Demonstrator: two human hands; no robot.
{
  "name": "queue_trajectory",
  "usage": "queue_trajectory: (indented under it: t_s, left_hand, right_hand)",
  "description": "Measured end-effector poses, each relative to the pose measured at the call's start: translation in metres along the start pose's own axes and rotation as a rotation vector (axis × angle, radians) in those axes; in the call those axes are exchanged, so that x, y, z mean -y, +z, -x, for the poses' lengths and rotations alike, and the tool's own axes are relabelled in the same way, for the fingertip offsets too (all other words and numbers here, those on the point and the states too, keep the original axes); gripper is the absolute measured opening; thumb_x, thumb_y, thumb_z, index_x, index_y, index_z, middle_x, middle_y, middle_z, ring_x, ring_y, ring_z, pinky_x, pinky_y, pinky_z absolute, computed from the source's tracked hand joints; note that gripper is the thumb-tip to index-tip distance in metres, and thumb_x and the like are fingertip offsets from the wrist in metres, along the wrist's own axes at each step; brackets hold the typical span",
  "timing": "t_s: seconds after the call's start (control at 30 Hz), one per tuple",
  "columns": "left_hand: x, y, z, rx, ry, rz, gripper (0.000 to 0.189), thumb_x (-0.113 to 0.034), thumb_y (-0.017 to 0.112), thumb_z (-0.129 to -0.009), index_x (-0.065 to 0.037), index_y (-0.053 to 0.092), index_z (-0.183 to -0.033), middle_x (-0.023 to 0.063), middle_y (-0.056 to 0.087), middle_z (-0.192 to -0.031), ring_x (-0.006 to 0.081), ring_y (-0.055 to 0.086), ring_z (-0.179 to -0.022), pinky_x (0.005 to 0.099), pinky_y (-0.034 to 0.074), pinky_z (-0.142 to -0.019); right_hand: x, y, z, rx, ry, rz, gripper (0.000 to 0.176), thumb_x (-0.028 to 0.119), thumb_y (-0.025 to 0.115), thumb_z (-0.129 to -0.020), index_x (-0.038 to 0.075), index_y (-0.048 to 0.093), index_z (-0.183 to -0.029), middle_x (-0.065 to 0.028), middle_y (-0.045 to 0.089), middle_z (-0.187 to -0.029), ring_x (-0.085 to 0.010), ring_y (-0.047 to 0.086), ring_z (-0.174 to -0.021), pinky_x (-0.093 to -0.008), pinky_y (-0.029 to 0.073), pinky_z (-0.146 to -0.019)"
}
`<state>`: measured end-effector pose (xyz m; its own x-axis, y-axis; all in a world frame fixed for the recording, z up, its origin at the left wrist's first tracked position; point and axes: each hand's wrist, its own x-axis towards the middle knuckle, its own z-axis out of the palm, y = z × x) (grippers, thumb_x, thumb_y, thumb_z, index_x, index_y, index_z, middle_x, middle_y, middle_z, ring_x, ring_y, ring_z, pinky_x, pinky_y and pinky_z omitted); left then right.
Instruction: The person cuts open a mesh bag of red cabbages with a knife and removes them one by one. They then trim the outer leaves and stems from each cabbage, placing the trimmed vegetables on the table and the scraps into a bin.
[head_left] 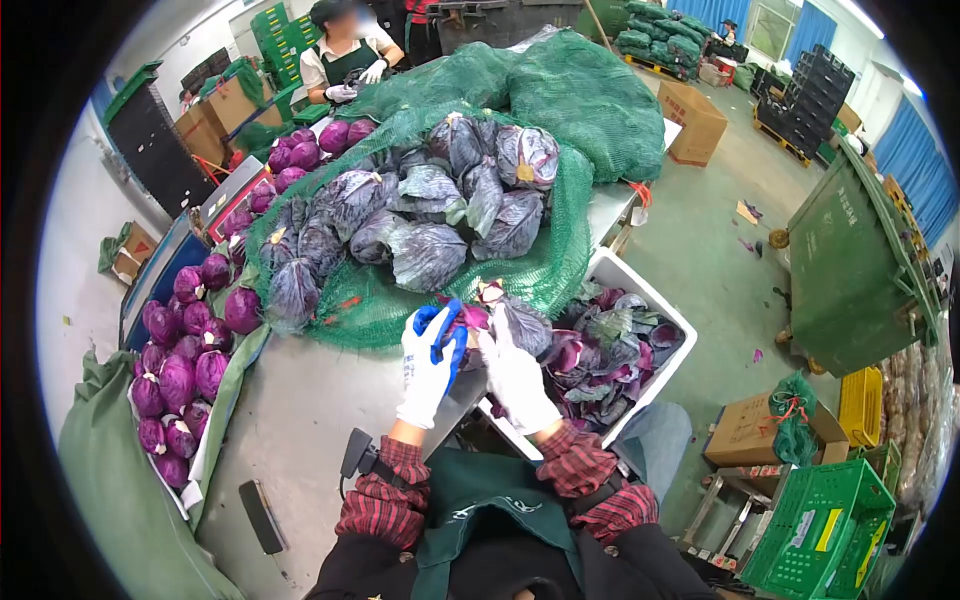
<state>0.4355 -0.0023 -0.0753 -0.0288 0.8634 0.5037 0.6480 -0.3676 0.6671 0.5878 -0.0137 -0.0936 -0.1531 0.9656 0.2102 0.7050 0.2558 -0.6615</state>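
Note:
My left hand (430, 365), in a white glove with a blue palm, holds a red cabbage (465, 322) from its left side. The cabbage is mostly hidden behind my fingers. My right hand (515, 380), also gloved in white, is closed at the cabbage's right side on a dark outer cabbage leaf (525, 327); its fingertips are partly hidden. Just beyond both hands, an opened green net bag (380, 318) spreads over the metal table (310, 410), with several untrimmed cabbages (428, 255) on it. A white bin (672, 312) of loose leaves stands by my right hand.
Peeled purple cabbages (178, 380) lie along the left side. Full green net sacks (590, 110) rest at the table's far end, near a co-worker (345, 55). A black-handled tool (262, 517) lies at front left. Right stand a green wheeled bin (860, 260) and green crate (815, 535).

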Motion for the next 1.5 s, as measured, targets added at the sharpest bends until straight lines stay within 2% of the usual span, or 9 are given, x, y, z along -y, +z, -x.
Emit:
queue_trajectory:
  t_s: [0.13, 0.3, 0.53, 0.67, 0.87, 1.2, 1.27, 1.4, 1.5]
  left_hand:
    - [0.000, 0.000, 0.002, -0.032, -0.004, -0.069, 0.041, -0.019, 0.068, -0.084, -0.014, 0.062, -0.125, 0.0155, 0.051, -0.115, 0.0303, 0.051, -0.105, 0.0383, 0.042, -0.094]
    - [0.010, 0.000, 0.008, -0.052, -0.019, 0.082, 0.038, -0.017, 0.064, -0.088, -0.010, 0.060, -0.125, 0.0153, 0.052, -0.114, 0.0299, 0.050, -0.107, 0.0380, 0.041, -0.095]
    - [-0.003, -0.005, 0.006, -0.019, 0.038, -0.024, 0.038, -0.017, 0.064, -0.088, -0.009, 0.060, -0.125, 0.0146, 0.052, -0.116, 0.0297, 0.050, -0.108, 0.0383, 0.041, -0.096]
    - [0.006, -0.004, 0.004, -0.016, 0.014, 0.041, 0.038, -0.017, 0.064, -0.088, -0.009, 0.060, -0.125, 0.0147, 0.051, -0.116, 0.0301, 0.050, -0.108, 0.0380, 0.041, -0.096]
    - [0.006, -0.015, -0.002, 0.088, -0.050, 0.231, 0.040, -0.017, 0.065, -0.088, -0.007, 0.058, -0.126, 0.0155, 0.051, -0.125, 0.0271, 0.051, -0.115, 0.0345, 0.042, -0.098]
    - [0.021, -0.034, 0.002, 0.251, -0.102, 0.166, 0.069, -0.020, 0.079, -0.074, -0.005, 0.049, -0.135, 0.0134, 0.050, -0.134, 0.0255, 0.047, -0.125, 0.0367, 0.037, -0.107]
    - [0.032, -0.043, 0.011, 0.269, -0.264, 0.496, 0.079, -0.015, 0.080, -0.072, -0.005, 0.042, -0.141, 0.0106, 0.044, -0.140, 0.0227, 0.043, -0.128, 0.0356, 0.033, -0.110]
    - [0.030, -0.042, 0.017, 0.318, -0.206, 0.488, 0.087, -0.012, 0.081, -0.071, -0.004, 0.035, -0.144, 0.0100, 0.039, -0.146, 0.0221, 0.039, -0.132, 0.0357, 0.031, -0.112]
    - [0.021, -0.027, 0.019, 0.348, -0.186, 0.563, 0.086, -0.013, 0.081, -0.071, -0.003, 0.036, -0.143, 0.0106, 0.040, -0.145, 0.0230, 0.039, -0.132, 0.0362, 0.031, -0.112]
  right_hand:
    - [0.011, -0.001, -0.006, -0.223, 0.098, -0.150, 0.042, 0.032, 0.033, -0.102, 0.009, 0.051, -0.132, -0.0229, 0.066, -0.089, -0.0378, 0.064, -0.071, -0.0445, 0.051, -0.059]
    - [-0.056, 0.028, -0.008, -0.252, -0.166, 0.267, 0.037, 0.027, 0.034, -0.102, 0.007, 0.050, -0.129, -0.0178, 0.067, -0.094, -0.0317, 0.065, -0.072, -0.0424, 0.051, -0.062]
    - [-0.005, -0.002, -0.015, -0.071, 0.070, -0.234, 0.049, 0.039, 0.033, -0.102, 0.017, 0.034, -0.145, -0.0221, 0.066, -0.087, -0.0405, 0.063, -0.073, -0.0472, 0.049, -0.064]
    - [-0.023, 0.005, -0.029, -0.094, 0.178, -0.244, 0.046, 0.041, 0.034, -0.101, 0.008, 0.066, -0.108, -0.0185, 0.067, -0.078, -0.0373, 0.064, -0.073, -0.0449, 0.049, -0.065]
    - [-0.020, -0.008, -0.040, 0.105, 0.324, -0.432, 0.038, 0.038, 0.045, -0.098, 0.008, 0.067, -0.093, -0.0130, 0.062, -0.066, -0.0286, 0.062, -0.061, -0.0405, 0.048, -0.059]
    - [-0.064, 0.017, -0.026, -0.380, 0.016, 0.317, 0.022, 0.015, 0.049, -0.089, 0.007, 0.063, -0.074, -0.0163, 0.065, -0.075, -0.0337, 0.065, -0.070, -0.0425, 0.052, -0.064]
    - [-0.102, 0.007, -0.033, -0.212, 0.470, 0.120, 0.025, 0.020, 0.054, -0.089, -0.002, 0.061, -0.100, -0.0168, 0.068, -0.083, -0.0359, 0.066, -0.075, -0.0444, 0.053, -0.067]
    - [-0.032, -0.043, -0.022, -0.139, 0.199, -0.160, 0.071, 0.034, 0.064, -0.084, -0.006, 0.036, -0.136, -0.0231, 0.066, -0.099, -0.0393, 0.064, -0.091, -0.0440, 0.051, -0.076]
    - [-0.006, -0.025, -0.014, 0.131, 0.034, -0.437, 0.053, 0.036, 0.063, -0.085, 0.005, 0.053, -0.126, -0.0214, 0.066, -0.096, -0.0382, 0.065, -0.083, -0.0420, 0.050, -0.073]
